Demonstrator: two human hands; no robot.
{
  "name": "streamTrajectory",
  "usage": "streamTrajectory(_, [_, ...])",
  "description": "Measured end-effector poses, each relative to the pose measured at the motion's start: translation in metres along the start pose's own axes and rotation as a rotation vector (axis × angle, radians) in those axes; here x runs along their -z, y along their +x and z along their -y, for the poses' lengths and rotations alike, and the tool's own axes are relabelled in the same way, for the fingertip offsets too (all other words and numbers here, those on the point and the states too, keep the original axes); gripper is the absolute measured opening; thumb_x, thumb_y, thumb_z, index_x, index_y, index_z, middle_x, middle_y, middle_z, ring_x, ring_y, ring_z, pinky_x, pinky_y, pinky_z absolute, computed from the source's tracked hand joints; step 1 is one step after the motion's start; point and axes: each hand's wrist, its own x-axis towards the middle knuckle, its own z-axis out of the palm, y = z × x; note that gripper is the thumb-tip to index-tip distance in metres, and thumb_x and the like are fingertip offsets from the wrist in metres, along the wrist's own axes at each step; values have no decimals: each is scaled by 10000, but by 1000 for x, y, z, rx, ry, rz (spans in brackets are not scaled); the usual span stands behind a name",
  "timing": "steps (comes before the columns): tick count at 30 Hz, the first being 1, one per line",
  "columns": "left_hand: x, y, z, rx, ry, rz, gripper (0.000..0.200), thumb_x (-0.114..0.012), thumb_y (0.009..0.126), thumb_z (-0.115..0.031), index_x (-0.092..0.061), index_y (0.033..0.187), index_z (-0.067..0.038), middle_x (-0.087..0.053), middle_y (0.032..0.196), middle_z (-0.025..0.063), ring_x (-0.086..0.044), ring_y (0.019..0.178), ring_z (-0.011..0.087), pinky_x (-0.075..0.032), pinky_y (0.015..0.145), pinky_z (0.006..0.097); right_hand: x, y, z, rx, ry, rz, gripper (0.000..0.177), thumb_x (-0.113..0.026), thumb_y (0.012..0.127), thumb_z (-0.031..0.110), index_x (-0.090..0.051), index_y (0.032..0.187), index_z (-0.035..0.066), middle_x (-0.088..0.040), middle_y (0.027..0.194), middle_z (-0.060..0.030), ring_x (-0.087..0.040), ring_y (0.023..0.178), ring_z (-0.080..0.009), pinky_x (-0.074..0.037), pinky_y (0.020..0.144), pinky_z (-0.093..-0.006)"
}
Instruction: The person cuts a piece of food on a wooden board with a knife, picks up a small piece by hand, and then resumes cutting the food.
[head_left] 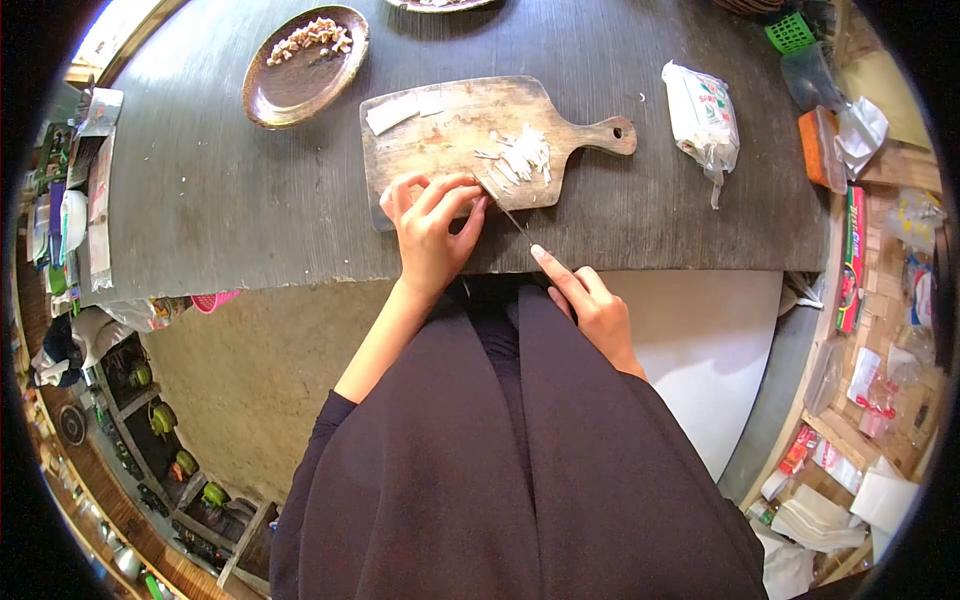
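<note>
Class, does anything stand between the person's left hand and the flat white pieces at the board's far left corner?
Nothing visible does: only bare board lies between the left hand and the flat white pieces. The shredded bits lie off to the right.

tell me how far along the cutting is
Partly done: thin white strips lie cut on the brown wooden paddle board. In hand: the right hand holds a slim metal knife at the left hand's fingertips; any piece there is hidden. Apparently left: flat white slabs near the board's far left corner.
</note>
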Motion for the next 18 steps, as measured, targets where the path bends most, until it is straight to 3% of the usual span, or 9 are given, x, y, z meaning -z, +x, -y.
streamTrajectory(8, [1,0,0,9,-25,-3,182,-838,770,-162,-776,941,-171,-698,1033,-33,-550,1125,291,-348,1010,462,1,4,4,-10,-97,44,588,-687,967,226,-528,1501,416,-518,848,-59,-637,566,-276,-555,538,-417])
streamTrajectory(18, [-1,-2,2,5,-10,-1,183,-843,770,-180,-776,940,-180,-703,1042,-38,-547,1126,293,-344,1010,457,-10,5,2,12,-81,-28,606,-703,946,200,-543,1493,408,-527,852,-70,-631,566,-274,-545,531,-414])
